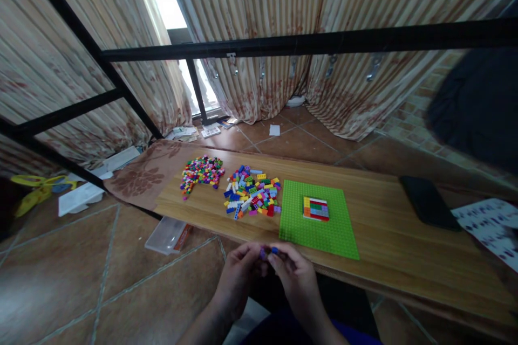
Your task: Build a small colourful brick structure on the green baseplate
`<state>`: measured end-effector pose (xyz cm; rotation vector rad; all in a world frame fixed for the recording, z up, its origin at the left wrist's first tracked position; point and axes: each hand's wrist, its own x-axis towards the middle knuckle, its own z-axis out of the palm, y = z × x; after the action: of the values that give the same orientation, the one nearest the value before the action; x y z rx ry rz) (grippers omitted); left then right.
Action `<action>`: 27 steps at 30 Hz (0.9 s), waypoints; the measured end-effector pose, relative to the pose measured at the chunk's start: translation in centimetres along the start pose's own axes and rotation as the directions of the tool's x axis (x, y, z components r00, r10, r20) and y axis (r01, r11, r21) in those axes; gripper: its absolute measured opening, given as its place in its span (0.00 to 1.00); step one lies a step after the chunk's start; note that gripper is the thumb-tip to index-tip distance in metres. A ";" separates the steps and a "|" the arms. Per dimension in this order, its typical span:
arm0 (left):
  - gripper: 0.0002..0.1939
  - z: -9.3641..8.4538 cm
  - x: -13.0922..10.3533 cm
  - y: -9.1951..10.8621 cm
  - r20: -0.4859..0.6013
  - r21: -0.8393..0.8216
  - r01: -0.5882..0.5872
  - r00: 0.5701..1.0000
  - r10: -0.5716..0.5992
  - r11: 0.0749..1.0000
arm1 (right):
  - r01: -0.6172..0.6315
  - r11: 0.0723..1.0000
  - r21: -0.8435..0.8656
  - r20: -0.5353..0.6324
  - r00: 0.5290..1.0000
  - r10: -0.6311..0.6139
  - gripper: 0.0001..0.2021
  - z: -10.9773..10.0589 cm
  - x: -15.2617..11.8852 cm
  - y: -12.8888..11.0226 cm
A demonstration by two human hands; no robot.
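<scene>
In front of the table's near edge, my left hand [242, 265] pinches a small purple brick [263, 253]. Close beside it, my right hand [292, 266] is closed on a small blue brick [274, 250]. The fingers hide most of both pieces, and I cannot tell whether they touch. To the right of my hands lies a green baseplate [319, 242], with a block of multicoloured bricks [316, 208] built on it. A loose pile of mixed bricks [251, 192] sits left of the plate, and a heap of tiny colourful pieces [202, 172] lies farther left.
The wooden tabletop [376, 215] carries a dark phone-like slab [428, 202] and a printed sheet [488, 226] at the right. Below its left edge, a clear plastic box [164, 235] rests low. A black metal bar [283, 45] crosses before the striped curtains [251, 0].
</scene>
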<state>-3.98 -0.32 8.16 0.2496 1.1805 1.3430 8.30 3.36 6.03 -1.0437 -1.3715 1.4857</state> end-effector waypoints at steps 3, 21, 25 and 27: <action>0.16 -1.1 1.6 1.2 -0.092 0.113 -0.076 0.992 0.087 0.991 | -0.002 0.998 -0.067 -0.050 0.999 -0.001 0.13 0.0 1.8 0.4; 0.11 -1.7 13.7 7.3 -0.062 0.716 -0.364 0.817 0.573 0.596 | 0.327 0.660 -0.677 0.183 0.943 -0.280 0.14 4.5 15.9 -0.1; 0.13 -2.5 14.4 7.8 -0.086 0.772 -0.311 0.813 0.576 0.554 | 0.336 0.635 -0.696 0.194 0.939 -0.284 0.16 4.6 16.7 0.5; 0.14 -3.0 14.8 8.4 -0.102 0.819 -0.269 0.801 0.590 0.507 | 0.345 0.634 -0.692 0.186 0.934 -0.305 0.15 4.3 16.8 0.7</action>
<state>-14.50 13.17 5.49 1.0345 2.1236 1.2435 -0.90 18.07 5.02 -1.1233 -2.1394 0.6826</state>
